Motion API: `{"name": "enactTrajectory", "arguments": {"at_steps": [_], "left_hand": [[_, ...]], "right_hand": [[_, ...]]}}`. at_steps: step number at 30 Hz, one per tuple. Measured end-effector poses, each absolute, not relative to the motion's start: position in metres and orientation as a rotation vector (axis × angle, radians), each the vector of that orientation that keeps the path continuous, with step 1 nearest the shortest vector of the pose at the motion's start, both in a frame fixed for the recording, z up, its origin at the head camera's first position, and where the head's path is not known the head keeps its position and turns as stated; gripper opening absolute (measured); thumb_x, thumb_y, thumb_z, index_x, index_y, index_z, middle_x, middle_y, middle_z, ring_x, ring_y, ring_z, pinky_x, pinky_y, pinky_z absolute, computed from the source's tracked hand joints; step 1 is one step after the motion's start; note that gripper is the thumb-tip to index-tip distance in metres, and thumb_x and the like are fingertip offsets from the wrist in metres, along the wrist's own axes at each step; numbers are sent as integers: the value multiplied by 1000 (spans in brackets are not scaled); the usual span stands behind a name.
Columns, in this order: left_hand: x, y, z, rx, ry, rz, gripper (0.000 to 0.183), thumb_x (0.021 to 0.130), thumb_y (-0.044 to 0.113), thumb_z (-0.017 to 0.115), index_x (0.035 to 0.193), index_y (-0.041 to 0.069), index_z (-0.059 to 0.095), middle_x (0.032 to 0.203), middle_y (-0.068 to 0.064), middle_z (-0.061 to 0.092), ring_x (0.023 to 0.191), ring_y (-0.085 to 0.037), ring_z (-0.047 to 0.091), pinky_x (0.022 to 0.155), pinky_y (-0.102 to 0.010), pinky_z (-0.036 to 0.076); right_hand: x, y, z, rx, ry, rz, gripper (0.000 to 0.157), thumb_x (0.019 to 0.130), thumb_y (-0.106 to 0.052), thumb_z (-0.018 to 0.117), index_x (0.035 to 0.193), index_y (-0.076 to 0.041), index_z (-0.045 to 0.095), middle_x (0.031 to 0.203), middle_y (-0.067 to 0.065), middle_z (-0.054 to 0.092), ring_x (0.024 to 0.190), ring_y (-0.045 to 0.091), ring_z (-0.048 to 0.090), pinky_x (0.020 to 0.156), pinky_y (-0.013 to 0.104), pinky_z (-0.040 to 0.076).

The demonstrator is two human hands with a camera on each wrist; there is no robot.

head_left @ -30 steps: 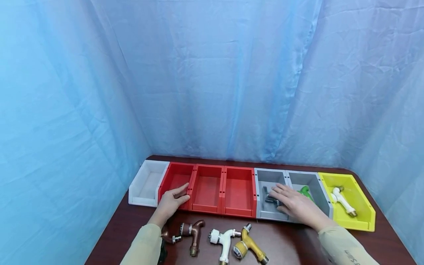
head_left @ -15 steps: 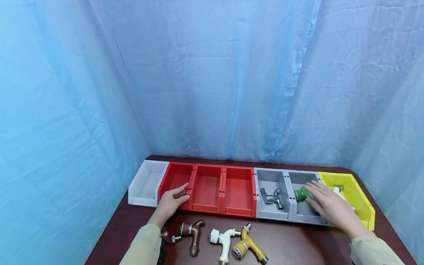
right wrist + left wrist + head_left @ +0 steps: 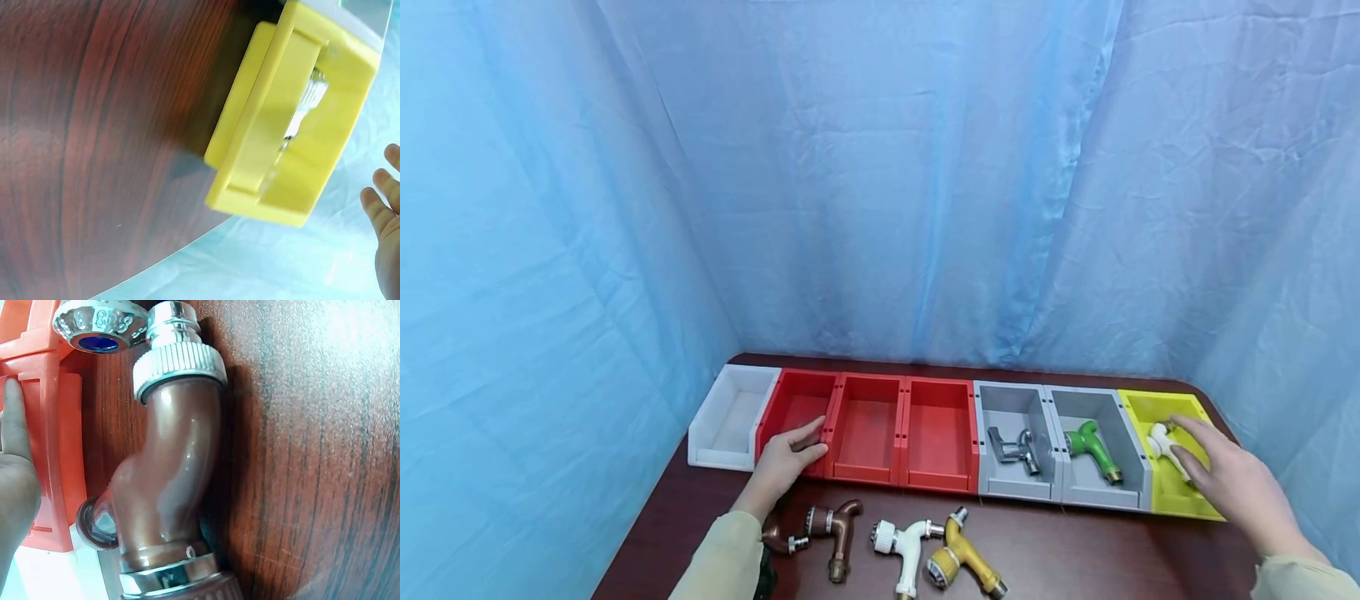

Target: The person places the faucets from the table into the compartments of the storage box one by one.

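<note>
My left hand (image 3: 786, 458) rests at the front of the leftmost red bin (image 3: 801, 394), its fingertips near the wall shared with the neighbouring red bin. One straight finger (image 3: 14, 419) lies along the red plastic in the left wrist view. Over the right side of the yellow bin (image 3: 1216, 417) hovers my right hand (image 3: 1243, 492), fingers apart and holding nothing. Inside that bin lies a white tap (image 3: 1163, 442), partly covered by the hand. A green tap (image 3: 1093, 450) and a chrome tap (image 3: 1017, 450) lie in the two grey bins (image 3: 1101, 497).
In front of the bins lie a brown tap (image 3: 838, 533), another white tap (image 3: 908, 550) and a yellow tap (image 3: 966, 554). A second brown tap (image 3: 169, 469) sits by the left forearm. A white bin (image 3: 722, 457) ends the row; blue curtains (image 3: 880, 183) surround the table.
My right hand has moved rightward from over the chrome tap's bin, past the green tap, to the yellow bin. The chrome and green taps are now uncovered. My left hand has stayed put.
</note>
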State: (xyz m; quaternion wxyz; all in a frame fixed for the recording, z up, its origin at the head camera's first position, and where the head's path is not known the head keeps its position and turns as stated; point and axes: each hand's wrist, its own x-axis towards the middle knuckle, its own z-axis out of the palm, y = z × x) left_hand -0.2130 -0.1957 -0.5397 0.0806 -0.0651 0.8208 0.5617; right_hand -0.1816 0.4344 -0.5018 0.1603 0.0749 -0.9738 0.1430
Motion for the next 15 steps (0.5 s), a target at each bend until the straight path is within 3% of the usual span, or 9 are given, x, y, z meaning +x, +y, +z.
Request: {"name": "enactTrajectory", "arguments": {"at_steps": [2,4,6,9,12,15], "left_hand": [[-213,-196,-540,-195,2448,1684,58,94,30,75,149,29,56,145,-10,60,141,-39,43,92,-47,59],[-213,-196,-540,-198,2442,1689,59,93,30,76,148,30,56,145,-10,60,142,-40,43,92,-47,59],[-213,-196,-540,-200,2439,1693,59,93,30,76,149,29,56,145,-10,60,142,-40,42,91,-47,60],[-212,-195,-540,-206,2443,1700,59,93,29,76,149,25,56,144,-11,61,141,-40,43,91,-47,60],[-211,-194,-538,-208,2459,1695,58,93,26,76,148,20,57,142,-12,62,138,-40,46,91,-47,60],[-210,-192,-535,-201,2486,1674,58,94,22,75,149,17,56,142,-13,62,137,-40,49,92,-47,59]], "right_hand": [[-180,440,-503,162,-2762,403,49,92,-8,74,136,1,54,125,35,60,79,44,64,68,60,50],[-180,445,-503,75,-2778,402,51,94,-8,72,139,3,51,114,36,64,60,35,57,57,51,48],[-179,449,-503,-24,-2806,418,53,98,-12,69,143,5,47,114,39,62,54,31,50,54,47,44],[-178,455,-501,-188,-2855,504,58,104,-24,61,149,5,40,124,41,58,76,51,58,64,57,48],[-178,459,-500,-323,-2856,608,60,107,-30,54,150,9,38,137,43,47,113,62,50,84,70,45],[-178,463,-501,-440,-2837,690,58,108,-26,52,149,12,37,134,42,50,117,61,50,88,70,45]]}}
